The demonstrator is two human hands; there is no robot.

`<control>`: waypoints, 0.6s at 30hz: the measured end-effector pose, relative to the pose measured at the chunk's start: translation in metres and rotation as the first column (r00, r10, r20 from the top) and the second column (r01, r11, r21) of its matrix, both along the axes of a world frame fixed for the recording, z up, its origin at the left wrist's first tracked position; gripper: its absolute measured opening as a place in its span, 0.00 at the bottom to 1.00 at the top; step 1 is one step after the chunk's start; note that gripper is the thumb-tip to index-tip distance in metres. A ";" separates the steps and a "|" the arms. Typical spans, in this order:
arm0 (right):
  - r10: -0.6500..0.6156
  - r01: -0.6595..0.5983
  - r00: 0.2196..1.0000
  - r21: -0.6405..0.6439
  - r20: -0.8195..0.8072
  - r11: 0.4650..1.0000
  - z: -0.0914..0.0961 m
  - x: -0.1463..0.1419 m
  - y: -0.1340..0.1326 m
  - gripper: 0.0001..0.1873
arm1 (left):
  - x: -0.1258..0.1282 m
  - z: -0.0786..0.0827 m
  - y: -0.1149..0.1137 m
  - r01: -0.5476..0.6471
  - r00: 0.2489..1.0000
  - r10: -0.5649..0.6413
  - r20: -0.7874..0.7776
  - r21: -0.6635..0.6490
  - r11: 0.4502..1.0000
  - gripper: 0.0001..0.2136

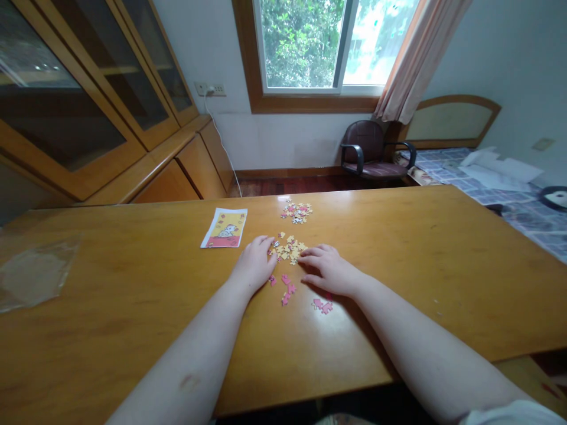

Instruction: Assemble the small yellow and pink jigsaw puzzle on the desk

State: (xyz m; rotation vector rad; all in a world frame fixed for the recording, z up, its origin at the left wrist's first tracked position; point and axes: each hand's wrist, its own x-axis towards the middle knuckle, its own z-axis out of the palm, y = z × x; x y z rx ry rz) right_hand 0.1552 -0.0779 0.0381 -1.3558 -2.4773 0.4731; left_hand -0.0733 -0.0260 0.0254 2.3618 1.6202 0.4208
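Pink pieces (326, 308) are scattered nearest, apparently sorted by colour. Yellow pieces (284, 256) are flanked by left hand (256, 263) and right hand (326, 270), both part-open, nothing seen gripped. Picture card (227, 231) is laid far left, likely for reference; mixed pieces (297, 211) are heaped farthest.

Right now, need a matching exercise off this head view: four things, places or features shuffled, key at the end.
Things
1. Pile of small, mostly yellow jigsaw pieces
2. Rectangular yellow-and-pink picture card
3. Flat, clear plastic bag
4. Dark brown chair with black armrests

Places or features
A. Beyond the brown wooden table, below the wood-framed window
B. Printed with a pale animal
C. At the left edge of the picture
D. Between the bare left hand and the bare right hand

Pairs: 1-D, 2-B, 3-C, 4-A
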 end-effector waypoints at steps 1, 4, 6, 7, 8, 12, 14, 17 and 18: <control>-0.004 0.004 1.000 0.009 -0.003 1.000 -0.001 0.000 0.000 0.21 | 0.000 0.000 0.000 0.020 1.000 -0.020 0.008 -0.001 1.000 0.21; -0.070 0.070 0.998 0.035 -0.010 0.997 -0.001 0.002 0.003 0.16 | 0.002 0.000 -0.001 0.058 0.998 -0.058 -0.015 0.004 0.998 0.23; -0.128 0.128 0.992 0.043 0.004 0.991 -0.002 0.004 0.004 0.15 | 0.004 0.000 -0.001 0.079 0.995 -0.079 -0.059 0.002 0.997 0.25; -0.143 0.142 0.990 0.042 0.012 0.989 -0.002 0.004 0.005 0.15 | 0.005 0.000 0.000 0.094 0.992 -0.094 -0.082 -0.003 0.996 0.26; -0.141 0.140 0.990 0.038 0.020 0.989 -0.003 0.004 0.005 0.16 | 0.006 -0.001 0.001 0.112 0.988 -0.113 -0.101 -0.012 0.994 0.27; -0.056 0.056 0.998 0.005 0.027 0.998 -0.007 0.002 0.004 0.24 | 0.009 -0.005 0.002 0.179 0.974 -0.187 -0.124 -0.077 0.981 0.30; -0.037 0.038 0.999 -0.012 0.025 0.999 -0.008 0.002 0.004 0.26 | 0.010 -0.006 0.001 0.199 0.971 -0.209 -0.116 -0.095 0.975 0.31; -0.075 0.075 0.997 -0.015 0.009 0.997 -0.009 0.003 0.006 0.26 | 0.010 -0.008 0.002 0.183 0.977 -0.191 -0.094 -0.088 0.979 0.31; -0.095 0.095 0.995 -0.012 0.006 0.995 -0.009 0.004 0.006 0.26 | 0.009 -0.008 0.003 0.173 0.980 -0.181 -0.087 -0.087 0.981 0.31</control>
